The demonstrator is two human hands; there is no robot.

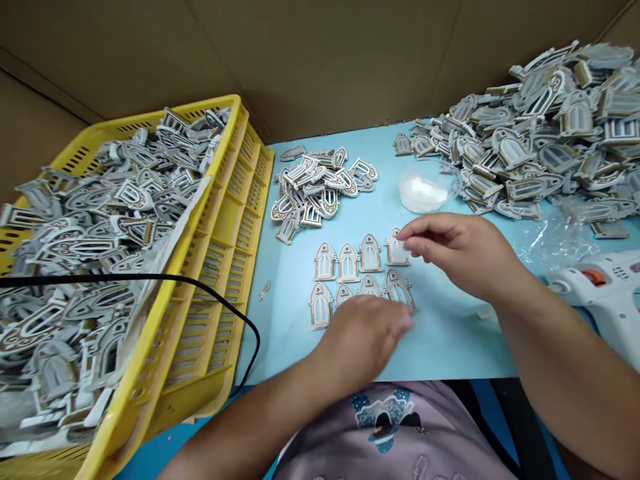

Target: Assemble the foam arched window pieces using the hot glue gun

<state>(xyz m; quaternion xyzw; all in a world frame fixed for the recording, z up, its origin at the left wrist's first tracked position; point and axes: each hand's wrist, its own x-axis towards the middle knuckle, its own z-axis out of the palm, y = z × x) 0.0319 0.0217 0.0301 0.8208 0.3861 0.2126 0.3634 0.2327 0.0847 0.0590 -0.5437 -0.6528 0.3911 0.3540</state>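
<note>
Small arched window frames in white and gold (pixel 370 253) lie in two rows on the light blue table. My right hand (pixel 445 247) is at the right end of the far row, thumb and forefinger pinched at the edge of the last frame (pixel 397 249). A whitish pane shows in that frame; what the fingertips hold is hidden. My left hand (pixel 365 337) hovers over the near row, partly covering its middle frames. Motion smears its fingers, so their grip is unclear. Near it are a tilted frame (pixel 399 285) and a frame at the left end (pixel 321 307).
A yellow crate (pixel 235 230) full of frames stands left, a black cable (pixel 210 291) across it. Loose frames (pixel 320 187) are heaped behind the rows, with a bigger pile (pixel 540 133) at back right. A clear round container (pixel 425 190), plastic bag (pixel 555 233) and white glue gun (pixel 600 280) lie right.
</note>
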